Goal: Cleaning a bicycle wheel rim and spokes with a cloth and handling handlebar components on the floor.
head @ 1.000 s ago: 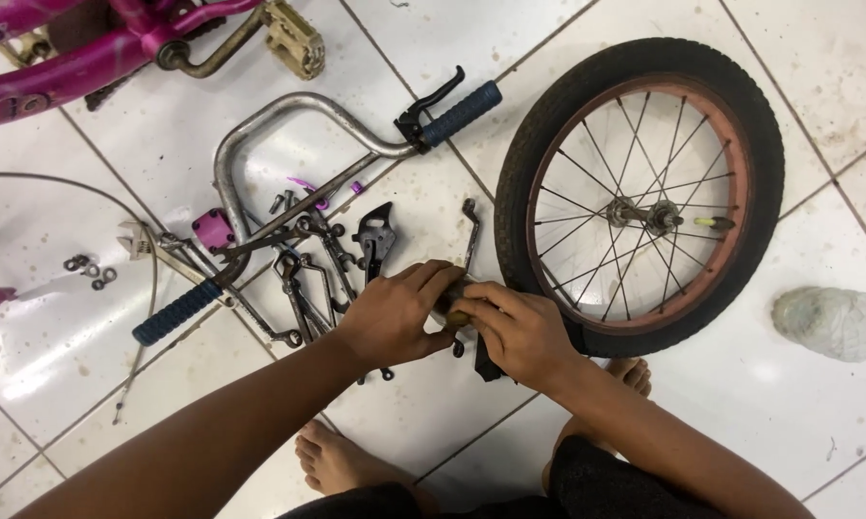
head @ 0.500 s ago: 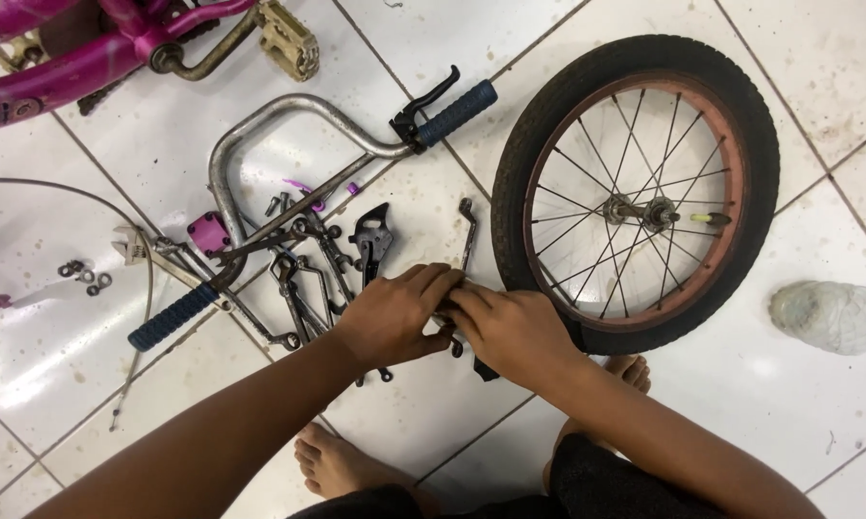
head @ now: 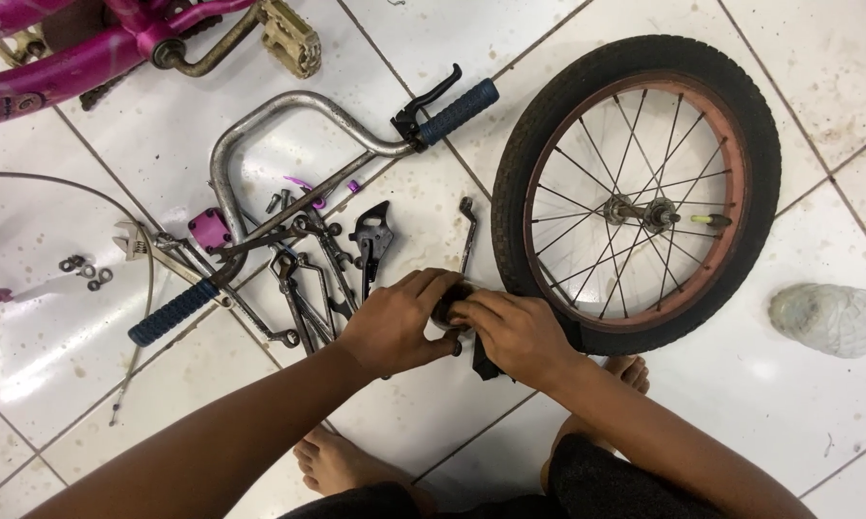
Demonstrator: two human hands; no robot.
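Looking down, I see my left hand [head: 395, 322] and right hand [head: 515, 336] pressed together over a small dark round part [head: 449, 309], possibly a bearing cup, pinched between the fingertips just above the white tiled floor [head: 798, 442], beside the bicycle wheel [head: 635, 192]. A black rag [head: 483, 363] hangs under my right hand. I judge the part rigid, light and probably greasy, best gripped by its rim.
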